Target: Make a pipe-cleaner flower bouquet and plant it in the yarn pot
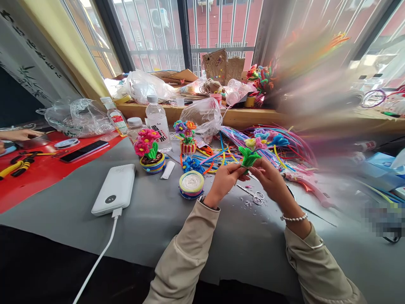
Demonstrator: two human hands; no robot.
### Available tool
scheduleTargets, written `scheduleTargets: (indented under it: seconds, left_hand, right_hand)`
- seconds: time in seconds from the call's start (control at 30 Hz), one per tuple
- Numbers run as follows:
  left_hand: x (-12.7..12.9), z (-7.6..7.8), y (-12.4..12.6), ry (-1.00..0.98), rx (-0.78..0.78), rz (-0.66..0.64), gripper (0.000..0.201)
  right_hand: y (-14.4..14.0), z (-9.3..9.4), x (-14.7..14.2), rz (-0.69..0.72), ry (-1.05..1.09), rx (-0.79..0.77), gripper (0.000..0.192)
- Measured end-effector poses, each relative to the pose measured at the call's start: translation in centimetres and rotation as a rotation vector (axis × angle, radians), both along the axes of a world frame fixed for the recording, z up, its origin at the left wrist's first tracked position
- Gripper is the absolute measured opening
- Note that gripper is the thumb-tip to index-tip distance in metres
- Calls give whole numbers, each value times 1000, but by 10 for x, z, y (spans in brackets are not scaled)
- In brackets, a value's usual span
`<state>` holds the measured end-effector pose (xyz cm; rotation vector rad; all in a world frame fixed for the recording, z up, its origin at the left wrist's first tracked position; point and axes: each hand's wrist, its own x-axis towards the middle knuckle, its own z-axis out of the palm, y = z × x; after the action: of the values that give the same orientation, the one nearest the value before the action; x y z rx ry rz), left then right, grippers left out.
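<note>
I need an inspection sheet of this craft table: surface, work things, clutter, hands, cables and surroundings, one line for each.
Surface: grey table cover, with a red sheet at the left end.
Job's things: green pipe-cleaner flower bunch, held above the table; small pot with white filling beside the hands.
Clutter: loose pipe cleaners, two finished flower pots, water bottle, scissors, phone, plastic bags.
Grippers: left hand and right hand both pinch the bunch at its stem.
Cables: white cable plugged into a power bank, running off the near edge.
Surroundings: barred window; another person's hand at far left; right side blurred.
</note>
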<state>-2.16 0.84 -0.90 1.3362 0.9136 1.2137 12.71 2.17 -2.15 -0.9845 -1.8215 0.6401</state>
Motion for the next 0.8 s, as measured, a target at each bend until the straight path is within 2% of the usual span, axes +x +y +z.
scheduleTargets:
  seconds: [0.13,0.27,0.4,0.53,0.63,0.8]
  left_hand:
    - [0,-3,2,-7,-22,-43,19]
    - [0,-4,1,-23,-44,-86,21]
    - [0,-3,0,-26,-55,-94,23]
    - [0,-1,0,-2,-60,-71,21]
    - [1,-1,0,26,-49,-24,17]
    - [3,-2,0,93,6,65,14]
  right_hand:
    - [0,-1,0,110,130,-191,23]
    - [-1,2,1,144,98,-228,21]
    - [-2,5,2,93,33,-161,21]
    - [-2,8,1,22,-52,-25,23]
    - [-3,9,0,-20,-103,49,20]
    - [-4,8,-5,-100,-109,75,17]
